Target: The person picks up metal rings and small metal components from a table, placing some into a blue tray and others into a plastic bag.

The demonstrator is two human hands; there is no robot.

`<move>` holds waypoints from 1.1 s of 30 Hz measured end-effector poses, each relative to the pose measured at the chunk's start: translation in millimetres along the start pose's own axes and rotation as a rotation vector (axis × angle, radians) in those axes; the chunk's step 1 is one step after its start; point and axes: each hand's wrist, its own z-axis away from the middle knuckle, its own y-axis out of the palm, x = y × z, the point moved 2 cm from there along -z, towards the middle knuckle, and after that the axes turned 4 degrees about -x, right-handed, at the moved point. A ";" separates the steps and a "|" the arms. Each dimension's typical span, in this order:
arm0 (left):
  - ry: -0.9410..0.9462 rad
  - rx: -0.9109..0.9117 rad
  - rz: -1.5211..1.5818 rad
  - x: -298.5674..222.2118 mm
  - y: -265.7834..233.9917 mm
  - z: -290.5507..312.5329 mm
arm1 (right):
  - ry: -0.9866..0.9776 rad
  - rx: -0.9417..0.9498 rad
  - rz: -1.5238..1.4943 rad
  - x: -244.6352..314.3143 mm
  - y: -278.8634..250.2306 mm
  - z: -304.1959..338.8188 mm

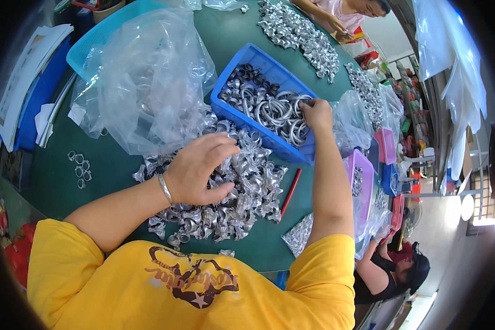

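Note:
My left hand [201, 168] hovers at a heap of shiny silver metal castings [242, 209], its thumb and fingers spread and nothing visible in its grasp. Beyond the heap stands a blue plastic crate [283, 71], set at an angle. Curved silver metal rings [278, 113] fill its middle and near right, with darker small rings [247, 74] at the far left. My right hand [319, 114] reaches over the crate's right end, fingers closed on a metal ring among the others. Its fingertips are partly hidden. A red pencil [290, 195] lies right of the heap.
A large clear plastic bag [154, 77] leans against a turquoise basket [80, 52] at left. Several loose rings [80, 165] lie on the green table. More castings [297, 33] spread before a person opposite. Purple tray [362, 190] and another person are at right.

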 end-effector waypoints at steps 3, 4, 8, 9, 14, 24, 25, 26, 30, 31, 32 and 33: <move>0.005 0.006 -0.009 -1.2 0.2 -0.2 | -0.063 -0.060 -0.017 -13.4 -16.0 -3.2; -0.007 0.009 -0.006 -1.7 -0.2 0.4 | -0.073 -0.048 -0.066 -12.7 -24.9 -2.7; -0.011 -0.008 0.001 -1.8 -0.2 1.5 | 0.014 0.043 -0.258 -17.1 -52.8 3.1; -0.016 0.000 -0.009 -2.2 -0.4 1.1 | -0.063 -0.034 -0.165 -26.0 -46.9 0.2; -0.014 0.016 -0.036 -1.7 0.1 0.0 | 0.051 0.010 -0.039 -3.6 -4.5 7.0; -0.001 0.015 -0.039 -2.8 -2.2 -2.4 | -0.112 -0.029 -0.138 -1.5 1.9 -4.1; -0.006 0.013 -0.035 -2.2 -1.6 -2.0 | -0.131 -0.059 -0.066 0.2 7.7 -2.3; -0.005 0.024 -0.034 -2.3 -0.8 -1.1 | -0.121 -0.056 -0.071 1.2 11.3 0.8; 0.012 0.014 -0.036 -2.9 0.8 -2.3 | -0.110 -0.047 -0.048 1.8 10.0 -4.1; 0.018 0.006 -0.046 -2.3 0.4 -2.3 | -0.102 0.017 -0.064 3.9 7.5 -5.1; 0.021 0.014 -0.051 -1.6 0.5 -1.7 | -0.095 0.081 -0.081 6.1 5.5 -5.4; 0.026 0.005 -0.053 -1.2 1.2 -1.8 | -0.118 0.084 -0.097 5.7 3.1 -6.1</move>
